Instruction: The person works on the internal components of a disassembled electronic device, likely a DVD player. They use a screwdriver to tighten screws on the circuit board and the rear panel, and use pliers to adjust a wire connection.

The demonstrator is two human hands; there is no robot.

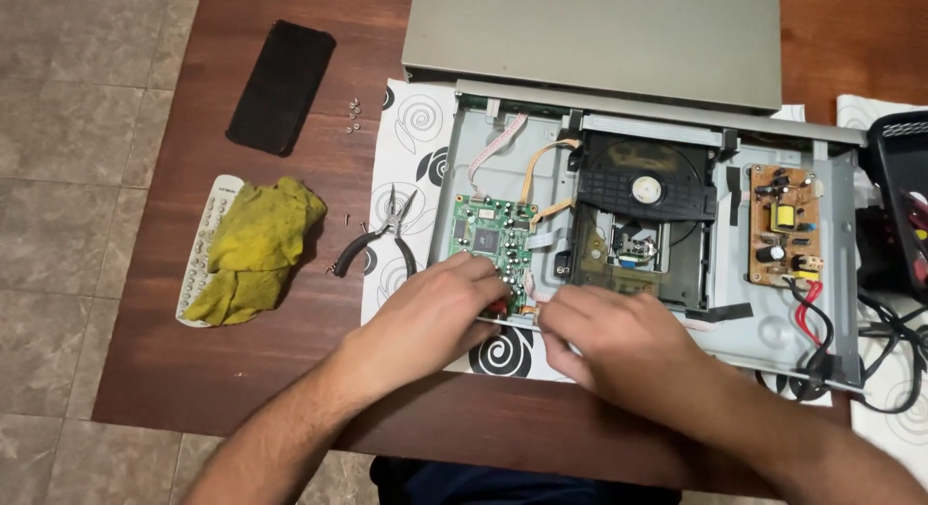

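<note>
I see the opened disc player chassis lying on the worktop. My left hand rests on the near edge of the green circuit board, fingers curled; what they grip I cannot tell. My right hand sits just beside the board, before the black disc drive, grip hidden. Pliers lie left of the chassis

Single head-worn view, looking steeply down from above the near edge of the wooden table. It is sitting close over the opened disc player chassis, both forearms entering from the bottom edge; floor tiles are showing at left.
</note>
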